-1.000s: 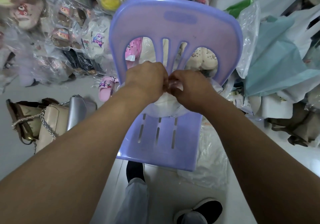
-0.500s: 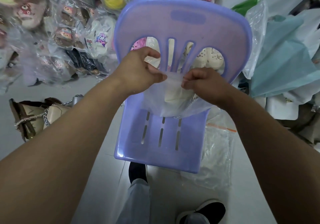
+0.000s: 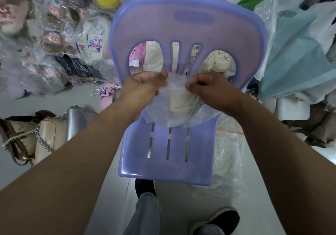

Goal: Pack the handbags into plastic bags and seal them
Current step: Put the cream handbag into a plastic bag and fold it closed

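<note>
Your left hand (image 3: 143, 85) and your right hand (image 3: 205, 87) are close together in the middle of the frame, but they do not touch. Both have their fingers curled tight. Each one pinches the top edge of a clear plastic bag (image 3: 174, 91), which is pulled flat between them.

A soft cream handbag (image 3: 181, 102) sits inside the clear plastic bag, just under your hands. Its shiny silver chain strap (image 3: 199, 107) shows through the plastic on the right side. The bottom of the bag rests on the seat of a purple plastic chair (image 3: 163, 171), near the chair's back.

At the left edge of the frame, more bags stand on the pale floor: a beige handbag with a chain (image 3: 52, 134), a silver handbag (image 3: 76, 122) beside it and a brown handbag (image 3: 16, 136) at the far left.

A pink slipper (image 3: 107, 96) lies on the floor just left of the chair. A flat pile of clear bags (image 3: 227, 153) lies on the floor right of the chair. Wrapped slippers (image 3: 54, 43) fill the upper left of the frame. A big teal bag (image 3: 294, 56) is in the upper right.

Your black shoe (image 3: 218, 220) is at the bottom.
</note>
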### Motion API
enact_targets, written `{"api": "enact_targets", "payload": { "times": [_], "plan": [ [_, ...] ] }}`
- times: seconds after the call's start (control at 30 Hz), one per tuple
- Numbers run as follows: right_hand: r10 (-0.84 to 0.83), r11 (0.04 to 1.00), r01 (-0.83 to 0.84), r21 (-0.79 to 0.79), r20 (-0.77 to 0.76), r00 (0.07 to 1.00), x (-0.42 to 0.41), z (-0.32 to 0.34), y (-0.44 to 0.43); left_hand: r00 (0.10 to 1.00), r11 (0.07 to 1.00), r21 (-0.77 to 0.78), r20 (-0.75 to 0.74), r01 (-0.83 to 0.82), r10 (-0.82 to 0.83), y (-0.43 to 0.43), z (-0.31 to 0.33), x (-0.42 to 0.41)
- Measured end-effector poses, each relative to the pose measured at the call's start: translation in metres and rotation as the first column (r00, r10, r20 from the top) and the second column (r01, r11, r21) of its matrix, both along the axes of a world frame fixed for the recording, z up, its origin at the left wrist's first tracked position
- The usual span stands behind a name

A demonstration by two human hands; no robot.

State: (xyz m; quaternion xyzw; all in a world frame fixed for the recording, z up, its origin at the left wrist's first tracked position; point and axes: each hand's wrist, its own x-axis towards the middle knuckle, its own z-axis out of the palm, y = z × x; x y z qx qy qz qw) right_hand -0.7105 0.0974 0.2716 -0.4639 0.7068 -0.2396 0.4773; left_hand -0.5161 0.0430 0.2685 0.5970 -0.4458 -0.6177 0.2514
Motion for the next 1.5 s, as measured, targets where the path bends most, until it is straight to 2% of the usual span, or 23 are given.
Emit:
{"api": "enact_targets", "payload": {
  "times": [0.23,0.37,0.63,0.8,0.9,1.0,1.1,1.23,1.33,1.4,1.5],
  "plan": [
    [0.072,0.995,-0.070,0.071,-0.031,0.997,-0.002,0.004,-0.009,0.965,0.965,-0.044,0.052,0.259,-0.257,-0.012,-0.002,0.007],
    [0.078,0.994,-0.076,0.072,-0.022,0.997,0.000,0.006,-0.010,0.956,0.956,-0.039,0.027,0.291,-0.291,-0.021,-0.004,0.009],
    [0.000,1.000,0.000,-0.007,-0.009,1.000,0.007,0.004,-0.004,0.966,0.966,-0.048,-0.020,0.256,-0.257,-0.015,-0.007,0.005],
    [-0.027,1.000,0.027,-0.003,0.038,0.999,-0.003,0.006,-0.003,0.985,0.994,0.005,-0.135,0.108,-0.107,-0.013,-0.009,0.015],
    [-0.053,0.998,0.051,0.036,0.078,0.996,-0.007,0.008,-0.003,0.981,0.994,0.009,-0.159,0.112,-0.109,-0.012,-0.011,0.025],
    [0.023,1.000,-0.023,0.004,0.023,0.999,-0.005,0.008,-0.008,0.982,0.997,0.010,-0.174,0.071,-0.069,-0.008,-0.008,0.027],
    [0.091,0.995,-0.093,-0.029,-0.052,0.995,-0.002,0.009,-0.013,0.992,1.000,-0.015,-0.124,0.018,-0.020,-0.006,-0.007,0.025],
    [0.123,0.991,-0.129,-0.047,-0.109,0.986,-0.001,0.014,-0.018,0.995,0.997,-0.080,-0.099,-0.016,0.008,-0.003,-0.006,0.023],
    [0.155,0.976,-0.174,-0.131,-0.142,0.978,0.007,0.020,-0.020,0.992,0.995,-0.081,-0.119,-0.051,0.042,0.001,-0.003,0.019],
    [0.179,0.956,-0.223,-0.193,-0.223,0.958,0.013,0.020,-0.022,0.991,0.995,-0.087,-0.124,-0.059,0.048,0.005,-0.001,0.016],
    [0.191,0.945,-0.252,-0.208,-0.275,0.942,0.020,0.018,-0.024,0.991,0.991,-0.107,-0.114,-0.076,0.064,0.010,0.002,0.014]
  ]
}}
